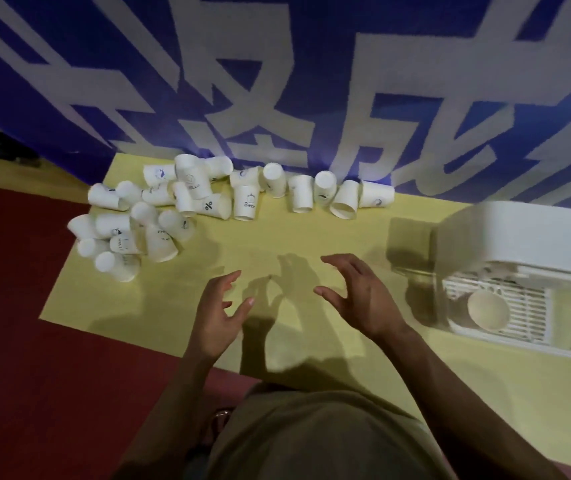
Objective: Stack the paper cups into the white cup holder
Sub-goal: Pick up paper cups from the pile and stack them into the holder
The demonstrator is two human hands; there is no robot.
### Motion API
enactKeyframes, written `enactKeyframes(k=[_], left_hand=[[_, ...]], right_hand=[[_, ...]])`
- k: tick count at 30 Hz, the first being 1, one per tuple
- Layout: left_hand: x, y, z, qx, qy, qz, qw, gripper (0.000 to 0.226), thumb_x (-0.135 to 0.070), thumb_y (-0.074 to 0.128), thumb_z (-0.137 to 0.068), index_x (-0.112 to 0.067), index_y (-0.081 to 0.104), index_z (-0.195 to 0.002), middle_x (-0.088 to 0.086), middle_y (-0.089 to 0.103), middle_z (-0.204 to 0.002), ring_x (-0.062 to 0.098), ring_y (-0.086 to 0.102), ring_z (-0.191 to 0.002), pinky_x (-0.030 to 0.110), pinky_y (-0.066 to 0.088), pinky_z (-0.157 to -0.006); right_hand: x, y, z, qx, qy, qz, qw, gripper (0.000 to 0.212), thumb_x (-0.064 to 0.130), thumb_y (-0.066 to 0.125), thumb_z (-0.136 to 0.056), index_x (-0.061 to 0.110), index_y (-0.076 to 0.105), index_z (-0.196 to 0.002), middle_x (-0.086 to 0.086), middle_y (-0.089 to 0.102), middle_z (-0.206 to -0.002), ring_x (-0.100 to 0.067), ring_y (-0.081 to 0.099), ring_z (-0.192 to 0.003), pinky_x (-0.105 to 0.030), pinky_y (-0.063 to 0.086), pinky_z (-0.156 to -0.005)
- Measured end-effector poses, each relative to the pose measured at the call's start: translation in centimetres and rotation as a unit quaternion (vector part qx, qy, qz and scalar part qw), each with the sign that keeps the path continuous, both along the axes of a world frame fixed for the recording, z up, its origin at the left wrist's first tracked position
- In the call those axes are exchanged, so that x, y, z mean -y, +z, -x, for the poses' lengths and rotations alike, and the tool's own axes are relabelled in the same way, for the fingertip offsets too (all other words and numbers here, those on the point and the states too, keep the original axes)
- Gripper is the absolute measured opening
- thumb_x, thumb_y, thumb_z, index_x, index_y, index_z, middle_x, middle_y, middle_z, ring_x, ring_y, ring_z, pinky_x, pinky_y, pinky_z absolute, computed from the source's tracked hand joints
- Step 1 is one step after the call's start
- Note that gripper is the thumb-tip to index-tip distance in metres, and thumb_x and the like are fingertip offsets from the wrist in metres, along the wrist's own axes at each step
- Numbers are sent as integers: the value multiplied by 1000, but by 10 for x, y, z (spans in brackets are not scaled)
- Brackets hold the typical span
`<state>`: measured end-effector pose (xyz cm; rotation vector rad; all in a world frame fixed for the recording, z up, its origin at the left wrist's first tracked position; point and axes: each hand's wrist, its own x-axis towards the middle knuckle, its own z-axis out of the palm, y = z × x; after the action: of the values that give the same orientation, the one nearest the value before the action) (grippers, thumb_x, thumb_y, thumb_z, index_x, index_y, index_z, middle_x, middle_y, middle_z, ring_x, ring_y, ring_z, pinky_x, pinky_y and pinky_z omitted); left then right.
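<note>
Several white paper cups lie scattered in a loose heap at the table's far left, and more cups stand in a row along the back edge. At the right stands the white cup holder, with one paper cup in it, mouth up, on its slatted base. My left hand and my right hand hover above the middle of the table, palms facing each other, fingers spread and loosely bent. Neither hand holds or touches anything.
The yellow table has its left edge beside a dark red floor. A blue banner with large white characters hangs directly behind the cups. My torso is at the bottom of the view.
</note>
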<state>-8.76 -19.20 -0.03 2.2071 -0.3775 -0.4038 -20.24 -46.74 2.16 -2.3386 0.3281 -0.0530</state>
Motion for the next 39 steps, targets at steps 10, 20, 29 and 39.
enactKeyframes(k=[10,20,29,39], left_hand=[[-191,-23,-174,140,129,-33,981,56,-37,79,-85,-19,60,-134,2,55,-128,20,52,-119,56,53,-91],[-228,-73,-237,115,151,-111,975,67,-51,75,-78,-14,61,-132,14,59,-129,35,53,-119,42,39,-103],[-205,-48,-232,101,96,-27,990,53,-40,70,-88,-14,61,-133,7,52,-135,22,49,-121,32,48,-101],[-163,-72,-229,49,35,18,998,45,-24,75,-90,-21,60,-132,1,49,-132,9,53,-118,33,51,-97]], right_hand=[[-127,-5,-148,-31,52,22,998,59,54,65,-93,20,55,-141,0,57,-137,-22,59,-120,-38,53,-99],[-185,-29,-281,-73,152,74,983,65,41,74,-92,17,49,-146,-8,48,-141,-34,54,-122,-51,55,-95],[-221,-57,-362,-102,237,165,952,73,26,77,-88,18,46,-153,-13,41,-154,-40,48,-125,-54,51,-97],[-226,-65,-366,-105,216,137,961,38,18,71,-90,11,57,-125,-12,49,-133,-33,53,-113,-48,58,-79]])
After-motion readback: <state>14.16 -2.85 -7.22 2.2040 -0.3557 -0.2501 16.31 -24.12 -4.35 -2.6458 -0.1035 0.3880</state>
